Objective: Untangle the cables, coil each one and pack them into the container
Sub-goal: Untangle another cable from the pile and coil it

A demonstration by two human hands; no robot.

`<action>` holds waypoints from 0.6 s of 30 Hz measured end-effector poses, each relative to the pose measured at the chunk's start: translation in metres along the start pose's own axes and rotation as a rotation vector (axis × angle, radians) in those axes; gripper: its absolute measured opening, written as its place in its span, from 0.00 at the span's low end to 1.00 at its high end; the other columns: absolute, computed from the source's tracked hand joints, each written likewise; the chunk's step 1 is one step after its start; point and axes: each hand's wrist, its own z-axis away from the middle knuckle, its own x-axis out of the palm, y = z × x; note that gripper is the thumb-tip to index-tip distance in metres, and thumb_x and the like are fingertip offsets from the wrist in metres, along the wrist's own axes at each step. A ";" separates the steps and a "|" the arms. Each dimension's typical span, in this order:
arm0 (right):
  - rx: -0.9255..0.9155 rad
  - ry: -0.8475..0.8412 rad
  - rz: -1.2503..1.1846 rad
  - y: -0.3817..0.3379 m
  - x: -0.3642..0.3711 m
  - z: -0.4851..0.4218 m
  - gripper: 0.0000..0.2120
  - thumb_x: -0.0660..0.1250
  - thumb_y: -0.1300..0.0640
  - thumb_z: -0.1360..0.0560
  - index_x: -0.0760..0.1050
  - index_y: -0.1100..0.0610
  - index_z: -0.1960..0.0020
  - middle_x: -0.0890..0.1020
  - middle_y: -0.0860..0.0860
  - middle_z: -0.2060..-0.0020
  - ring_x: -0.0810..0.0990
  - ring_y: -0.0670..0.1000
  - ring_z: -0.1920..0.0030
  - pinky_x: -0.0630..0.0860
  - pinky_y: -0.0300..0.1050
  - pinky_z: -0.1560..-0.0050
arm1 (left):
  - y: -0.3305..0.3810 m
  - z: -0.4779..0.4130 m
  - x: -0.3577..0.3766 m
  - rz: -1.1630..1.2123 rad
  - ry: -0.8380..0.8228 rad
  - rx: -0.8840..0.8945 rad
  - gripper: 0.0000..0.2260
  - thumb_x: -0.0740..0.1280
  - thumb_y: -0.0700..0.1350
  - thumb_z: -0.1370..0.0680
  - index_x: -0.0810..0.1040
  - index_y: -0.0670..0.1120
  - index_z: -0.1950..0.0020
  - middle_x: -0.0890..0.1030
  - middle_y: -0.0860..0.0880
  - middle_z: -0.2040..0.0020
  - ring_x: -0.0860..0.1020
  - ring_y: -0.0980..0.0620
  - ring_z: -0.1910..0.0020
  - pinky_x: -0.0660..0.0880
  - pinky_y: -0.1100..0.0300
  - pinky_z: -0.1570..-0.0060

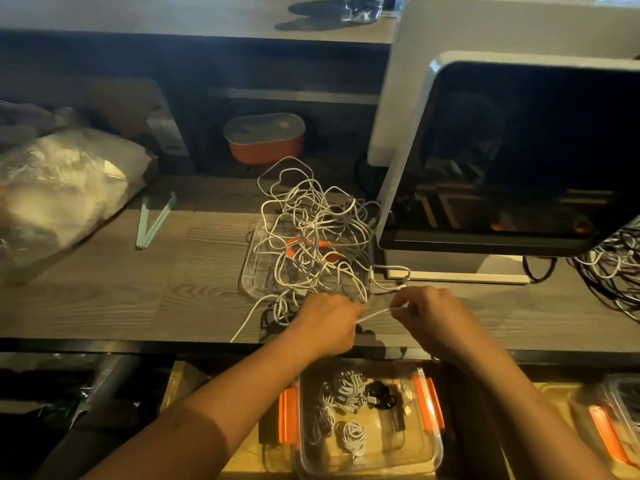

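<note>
Both hands are at the near edge of the desk (138,289). My left hand (329,320) is curled tight, knuckles up, gripping a white cable (375,314) right where it leaves the tangle (311,237). My right hand (429,317) pinches the same cable between thumb and fingertips, and a short stretch of it runs taut between the two. I cannot tell how many strands the left fist has hold of.

The tangle is a loose heap of white cables with a few dark ones and something orange showing through. It sits on a clear plastic tray (251,271), just beside the base of a monitor (519,150). One strand trails off toward the desk's front edge.

Below the desk edge, between my forearms, the clear container (438,455) with orange clips sits open. Coiled cables (349,386), white and black, lie inside it.

The desk is dark wood grain and the light is dim. A crumpled plastic bag (59,188) lies far left, with two pale green sticks (152,221) near it. An orange tub (265,140) with a grey lid sits on the shelf behind. Another heap of cables (616,268) lies far right, and a glass (363,6) stands on the upper ledge.
</note>
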 end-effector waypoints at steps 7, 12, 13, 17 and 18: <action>0.141 -0.031 -0.273 0.030 0.020 -0.007 0.09 0.57 0.60 0.19 0.73 0.50 0.52 0.79 0.50 0.56 0.79 0.45 0.58 0.74 0.35 0.62 | -0.004 0.002 -0.013 1.238 -0.222 -0.198 0.18 0.59 0.37 0.20 0.71 0.49 0.31 0.77 0.48 0.45 0.77 0.55 0.57 0.76 0.65 0.60; 0.117 -0.172 -0.192 0.006 0.038 -0.009 0.09 0.56 0.58 0.19 0.73 0.52 0.44 0.78 0.50 0.53 0.78 0.48 0.57 0.77 0.44 0.55 | 0.020 -0.006 -0.022 1.893 0.075 -0.257 0.13 0.55 0.39 0.18 0.73 0.46 0.36 0.82 0.51 0.51 0.78 0.54 0.44 0.74 0.62 0.47; 0.074 -0.224 -0.125 -0.005 0.043 -0.008 0.09 0.58 0.58 0.20 0.73 0.53 0.42 0.78 0.50 0.49 0.78 0.48 0.53 0.76 0.43 0.52 | 0.025 -0.011 -0.021 1.879 0.150 -0.298 0.12 0.55 0.40 0.18 0.74 0.48 0.38 0.83 0.52 0.55 0.79 0.55 0.48 0.74 0.62 0.50; -0.094 -0.243 -0.134 -0.038 0.052 -0.001 0.09 0.61 0.57 0.21 0.75 0.57 0.43 0.81 0.54 0.50 0.80 0.51 0.53 0.76 0.45 0.53 | 0.030 -0.020 -0.012 1.620 0.397 -0.362 0.13 0.55 0.41 0.18 0.75 0.56 0.49 0.72 0.51 0.67 0.72 0.57 0.67 0.78 0.56 0.59; -0.106 -0.227 -0.124 -0.041 0.051 0.001 0.09 0.61 0.57 0.22 0.75 0.56 0.43 0.81 0.53 0.51 0.80 0.51 0.54 0.77 0.45 0.54 | 0.028 -0.018 -0.007 1.512 0.443 -0.321 0.13 0.55 0.41 0.18 0.76 0.57 0.49 0.68 0.51 0.69 0.68 0.58 0.70 0.75 0.59 0.65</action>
